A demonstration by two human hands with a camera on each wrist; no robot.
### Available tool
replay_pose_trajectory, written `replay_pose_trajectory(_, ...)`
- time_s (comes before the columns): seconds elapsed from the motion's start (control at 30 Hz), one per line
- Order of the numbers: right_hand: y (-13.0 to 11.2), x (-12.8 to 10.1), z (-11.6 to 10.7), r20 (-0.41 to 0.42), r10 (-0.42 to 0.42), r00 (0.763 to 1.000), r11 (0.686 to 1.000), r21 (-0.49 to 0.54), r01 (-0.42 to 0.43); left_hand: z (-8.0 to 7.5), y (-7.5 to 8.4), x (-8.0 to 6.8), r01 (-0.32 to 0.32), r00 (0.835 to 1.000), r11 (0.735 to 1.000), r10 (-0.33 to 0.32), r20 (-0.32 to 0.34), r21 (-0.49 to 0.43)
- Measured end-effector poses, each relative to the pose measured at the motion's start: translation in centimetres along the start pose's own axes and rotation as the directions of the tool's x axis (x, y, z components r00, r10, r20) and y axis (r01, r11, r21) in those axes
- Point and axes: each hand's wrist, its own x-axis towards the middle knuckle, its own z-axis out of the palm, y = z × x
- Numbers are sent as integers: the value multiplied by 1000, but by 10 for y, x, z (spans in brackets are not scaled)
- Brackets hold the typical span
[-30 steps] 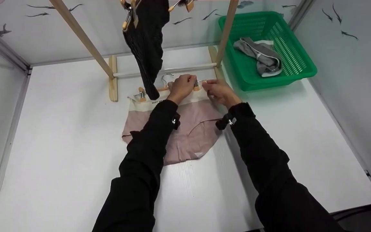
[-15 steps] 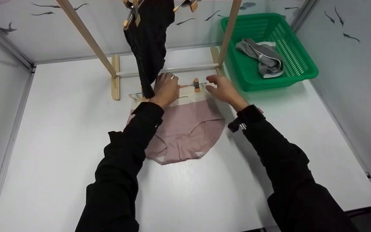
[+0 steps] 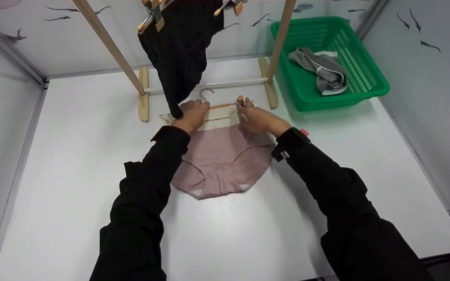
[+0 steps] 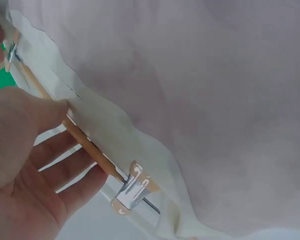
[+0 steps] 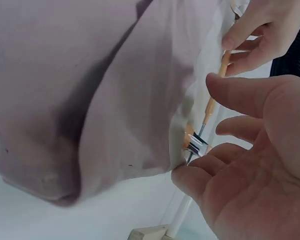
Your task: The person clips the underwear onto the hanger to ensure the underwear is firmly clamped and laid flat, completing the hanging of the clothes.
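Pink underwear (image 3: 225, 144) with a cream waistband lies flat on the white table, its waistband clipped to a clip hanger (image 3: 221, 105) with a wooden bar. My left hand (image 3: 191, 116) holds the hanger bar, thumb on one side and fingers on the other, as the left wrist view shows. Beside those fingers, a metal clip (image 4: 133, 192) sits on the waistband. My right hand (image 3: 262, 119) is at the other clip (image 5: 195, 144); its fingers are loosely bent against the clip's side, and the thumb stands apart. The hanger's hook points toward the rack.
A wooden rack (image 3: 108, 43) stands behind the hanger. From above, a black ribbed garment (image 3: 182, 50) hangs in clips, its lower end reaching my left hand. At back right, a green basket (image 3: 326, 104) contains a grey cloth (image 3: 322, 70).
My left hand has moved left along the hanger, away from the right clip. My right hand drew back briefly, then came in to that clip. The black garment has swung and spread wider.
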Motion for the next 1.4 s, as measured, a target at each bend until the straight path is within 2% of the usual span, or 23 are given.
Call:
replay_pose_trajectory(0.17, 7, -4, 8, 107, 179, 978, 980, -103, -168, 1, 0, -1, -28, 999, 999, 29, -37, 28)
replay_pose_trajectory(0.3, 11, -6, 12, 149, 223, 963, 966, -166, -198, 5, 1, -2, 18, 998, 999, -16, -53, 26)
replay_pose_trajectory(0.4, 12, -7, 12, 135, 209, 969, 969, -163, -186, 8, 1, -3, 52, 996, 999, -53, -74, -12)
replay_pose_trajectory(0.5, 11, -7, 13, 69, 172, 983, 973, -167, -158, 10, 1, -4, 56, 993, 998, -60, -102, -43)
replay_pose_trajectory(0.63, 8, -7, 17, -9, 58, 998, 991, -120, -59, 11, 1, -6, 38, 990, 998, -44, -131, -44)
replay_pose_trajectory(0.77, 6, -5, 20, 44, -27, 999, 999, -19, 28, 9, 0, -6, 33, 989, 999, -39, -139, -43)
replay_pose_trajectory(0.93, 9, -1, 20, 91, -38, 995, 999, 13, 37, 6, -2, -7, 38, 992, 998, -43, -117, -41)
replay_pose_trajectory(1.07, 11, -3, 16, 114, -50, 992, 999, 22, 47, 1, 1, -11, 38, 997, 998, -41, -71, -44)
replay_pose_trajectory(1.2, 7, -10, 12, 142, -56, 988, 998, 26, 53, -2, 9, -18, 10, 1000, 999, -11, -26, -31)
replay_pose_trajectory(1.4, -2, -17, 13, 165, -69, 984, 997, 43, 63, -3, 11, -37, -59, 997, 998, 58, -46, -17)
